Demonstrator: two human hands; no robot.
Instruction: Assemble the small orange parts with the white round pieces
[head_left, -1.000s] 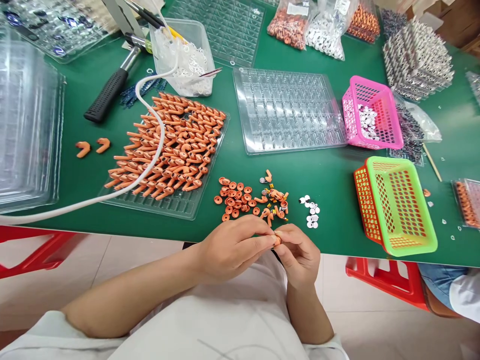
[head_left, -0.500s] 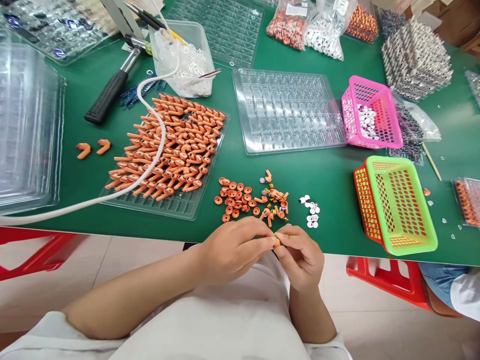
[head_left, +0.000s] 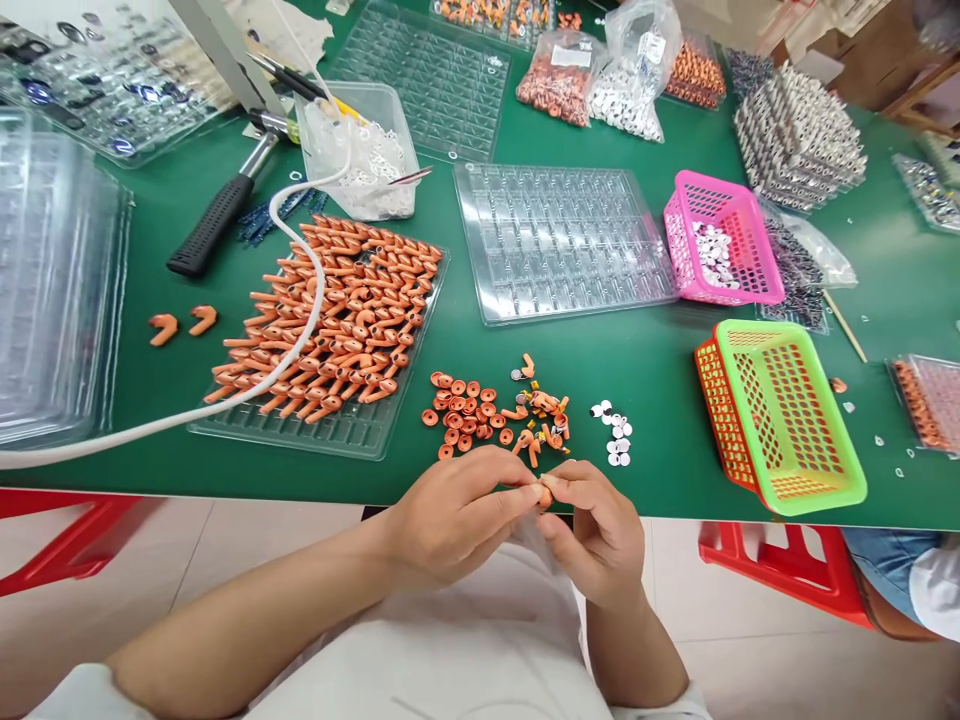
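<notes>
Close to the table's front edge, a small orange earbud part (head_left: 544, 497) sits between my fingertips, mostly covered by them. My left hand (head_left: 461, 515) pinches it from the left. From the other side, the fingers of my right hand (head_left: 604, 525) press on it, with the thumb tip a little below. Just beyond my hands lie a pile of round orange caps (head_left: 465, 412), several orange earbud shells (head_left: 546, 405) with small yellow and silver bits, and a group of white discs (head_left: 619, 430).
Rows of orange earbud stems fill a plastic tray (head_left: 300, 435) at left, crossed by a white cable (head_left: 319, 290). Beyond are a hammer (head_left: 214, 222), a clear blister tray (head_left: 562, 240) and a tub (head_left: 394, 205). Pink (head_left: 750, 195) and green (head_left: 855, 480) baskets stand at right.
The camera view has shifted slightly. My right thumb has moved away from the right index fingertip, and more of the orange earbud part shows between my hands.
</notes>
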